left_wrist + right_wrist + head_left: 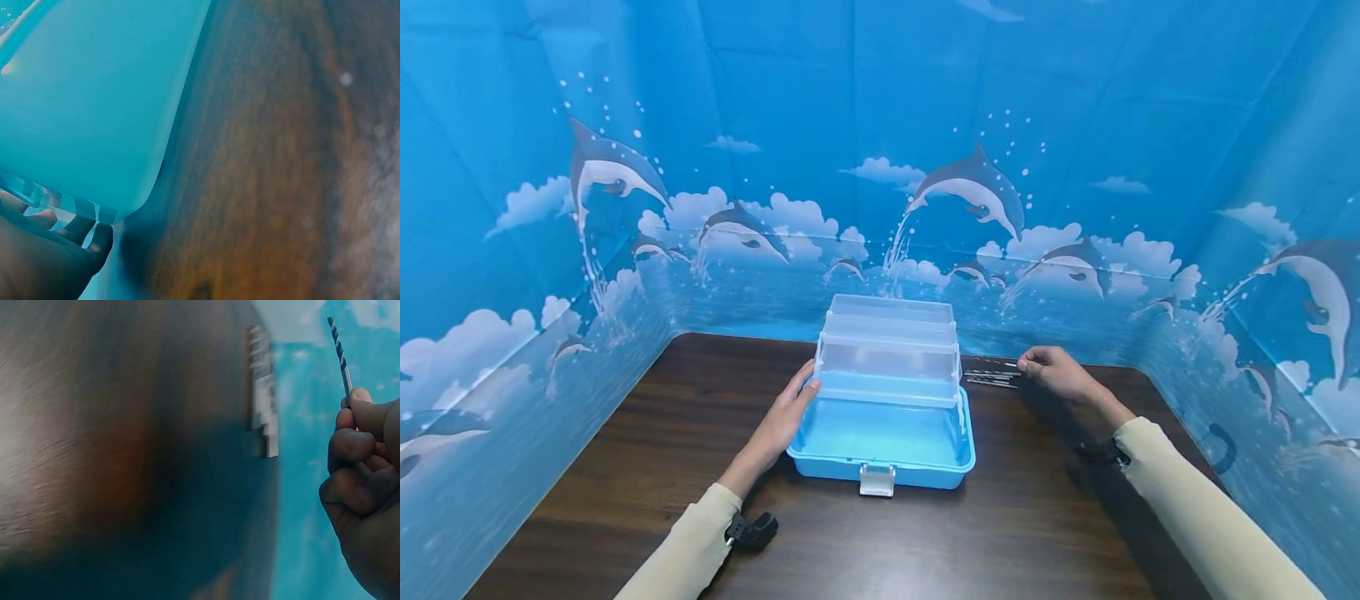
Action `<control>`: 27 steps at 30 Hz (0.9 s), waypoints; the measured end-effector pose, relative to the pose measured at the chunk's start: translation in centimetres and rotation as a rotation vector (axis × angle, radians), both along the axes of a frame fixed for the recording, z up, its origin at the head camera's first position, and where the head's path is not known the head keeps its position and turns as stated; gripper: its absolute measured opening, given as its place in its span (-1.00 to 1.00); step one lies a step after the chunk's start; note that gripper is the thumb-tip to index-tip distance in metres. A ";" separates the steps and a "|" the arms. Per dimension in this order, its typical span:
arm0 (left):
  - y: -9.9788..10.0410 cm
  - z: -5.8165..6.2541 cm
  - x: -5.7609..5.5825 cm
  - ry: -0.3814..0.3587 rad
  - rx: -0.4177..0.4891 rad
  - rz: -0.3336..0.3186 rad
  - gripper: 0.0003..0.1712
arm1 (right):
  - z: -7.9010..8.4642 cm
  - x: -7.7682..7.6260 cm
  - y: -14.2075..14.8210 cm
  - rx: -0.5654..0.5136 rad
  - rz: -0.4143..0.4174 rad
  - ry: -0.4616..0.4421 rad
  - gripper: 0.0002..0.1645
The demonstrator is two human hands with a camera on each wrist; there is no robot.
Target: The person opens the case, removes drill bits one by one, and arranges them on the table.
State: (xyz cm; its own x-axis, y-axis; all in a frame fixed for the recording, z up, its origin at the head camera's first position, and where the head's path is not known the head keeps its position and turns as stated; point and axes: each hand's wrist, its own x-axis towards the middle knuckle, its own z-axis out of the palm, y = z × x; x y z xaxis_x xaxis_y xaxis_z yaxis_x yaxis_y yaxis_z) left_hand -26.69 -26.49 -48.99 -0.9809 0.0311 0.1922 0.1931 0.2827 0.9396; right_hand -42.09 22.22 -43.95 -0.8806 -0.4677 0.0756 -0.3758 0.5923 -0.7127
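Observation:
My right hand [1056, 372] pinches a drill bit [340, 353] between thumb and fingertips, its fluted end pointing away from the hand. Several more drill bits [992, 379] lie together on the table just left of that hand; the right wrist view shows them blurred. A light-blue toolbox [880, 475] stands with its lid raised and its clear trays [887, 358] lifted above the base. On its left side, my left hand [781, 421] rests with loosely extended fingers touching the box near the trays. Part of this contact is hidden in the head view.
The dark wooden table [662, 467] carries the toolbox near its back edge. A blue curtain [820, 125] printed with dolphins closes off the back and both sides. At the toolbox's front hangs a pale latch [877, 481].

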 end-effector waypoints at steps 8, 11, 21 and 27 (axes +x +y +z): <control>0.0 0.1 -0.2 -0.011 -0.010 0.002 -0.21 | -3.5 0.0 -0.1 0.040 0.019 0.012 -0.76; 0.1 0.1 -0.2 -0.011 -0.008 -0.001 -0.21 | -3.9 0.1 -0.3 0.054 0.008 0.059 -0.79; 0.3 0.0 -0.1 -0.009 -0.011 -0.014 -0.22 | -4.9 0.8 -1.1 0.191 -0.107 0.169 -0.86; 0.5 0.2 -0.3 -0.011 -0.019 -0.007 -0.21 | -4.7 1.4 -1.3 0.239 -0.146 0.201 -0.87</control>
